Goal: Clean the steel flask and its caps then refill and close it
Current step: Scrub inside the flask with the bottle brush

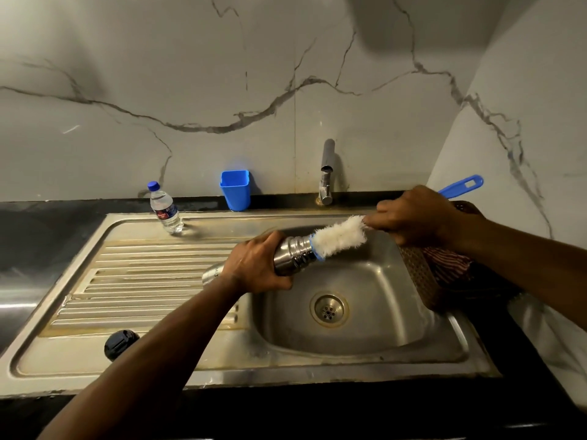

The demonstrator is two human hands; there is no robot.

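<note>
My left hand point(254, 265) grips the steel flask point(293, 256) around its middle and holds it tilted over the sink basin, mouth pointing right. A bottle brush with white bristles point(341, 235) sticks out of the flask's mouth. My right hand point(416, 217) is closed on the brush's stem, and the blue handle point(460, 186) pokes out behind it. A black cap point(120, 343) lies on the drainboard near the front edge.
The steel sink point(444, 338) has a drain point(328, 310) in its basin and a tap point(326, 173) behind it. A small water bottle point(165, 209) and a blue cup point(235, 189) stand at the back. A brown basket point(422, 277) with striped cloth sits at the right.
</note>
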